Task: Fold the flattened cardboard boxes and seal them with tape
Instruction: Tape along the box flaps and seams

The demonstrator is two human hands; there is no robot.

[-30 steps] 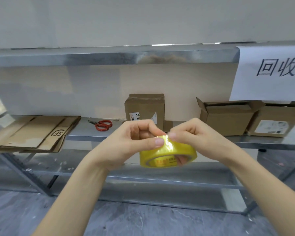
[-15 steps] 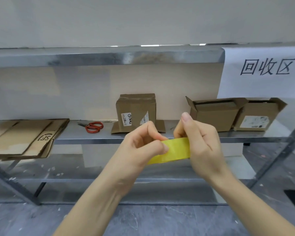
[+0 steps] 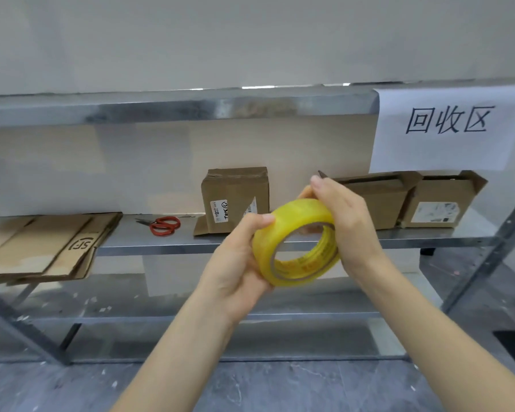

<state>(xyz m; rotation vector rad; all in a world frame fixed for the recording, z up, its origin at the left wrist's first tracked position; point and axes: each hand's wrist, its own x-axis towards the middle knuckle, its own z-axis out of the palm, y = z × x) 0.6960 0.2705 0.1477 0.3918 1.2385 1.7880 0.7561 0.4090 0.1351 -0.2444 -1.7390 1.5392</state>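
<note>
A yellow tape roll (image 3: 292,230) is held up in front of the metal shelf, its hole facing me. My left hand (image 3: 235,263) grips the roll from the left, thumb on its outer face. My right hand (image 3: 342,221) holds the roll's right side, fingers curled over the top edge. Behind the hands a folded cardboard box (image 3: 235,197) stands upright on the shelf (image 3: 161,242). A stack of flattened cardboard boxes (image 3: 39,245) lies at the shelf's left end.
Red-handled scissors (image 3: 162,226) lie on the shelf between the flat stack and the upright box. Two open boxes (image 3: 381,203) (image 3: 437,206) stand at the right under a white paper sign (image 3: 449,129). A slanted metal post (image 3: 488,257) rises at right.
The roll has turned from edge-on to showing its hole. My right hand moved from pinching the top to holding the roll's right side. The view shifted slightly.
</note>
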